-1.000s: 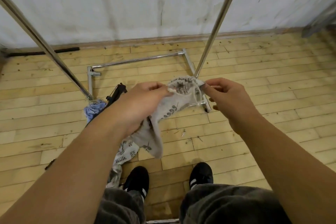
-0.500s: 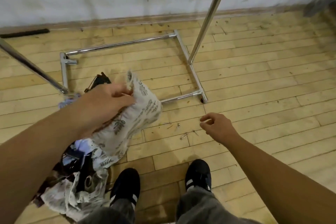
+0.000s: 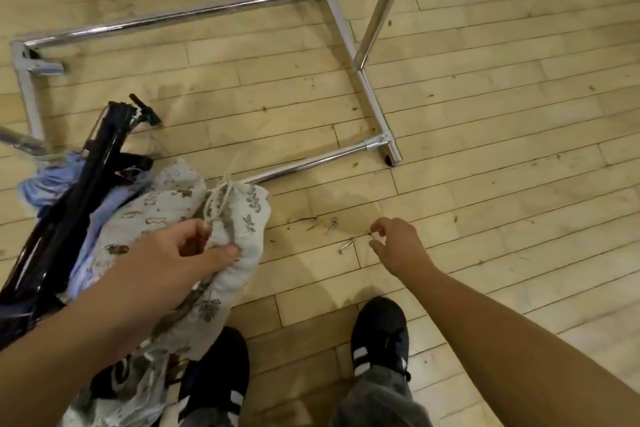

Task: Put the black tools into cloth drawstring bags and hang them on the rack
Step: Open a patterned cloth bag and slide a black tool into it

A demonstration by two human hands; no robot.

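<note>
My left hand (image 3: 180, 253) grips a pale leaf-print drawstring bag (image 3: 242, 229) low over a heap of cloth bags (image 3: 138, 218) on the floor at lower left. Its cord (image 3: 221, 198) sticks up from the gathered neck. Long black tools (image 3: 86, 177) lie across the heap, on a blue cloth. My right hand (image 3: 398, 243) is down at the floor, fingertips pinched on a small metal pin (image 3: 372, 234); another pin (image 3: 346, 246) lies just left of it. The chrome rack's base (image 3: 343, 35) frames the floor beyond, with one upright (image 3: 384, 0) rising at right.
My two black shoes (image 3: 379, 333) stand on the plank floor at the bottom. A third small metal bit (image 3: 333, 224) lies near the pins. The rack's near rail (image 3: 311, 163) runs just behind the heap. The wall base crosses the top edge.
My right hand let go of the bag's mouth and dropped to the floor pins. My left hand lowered the bag onto the heap. The view tilted down.
</note>
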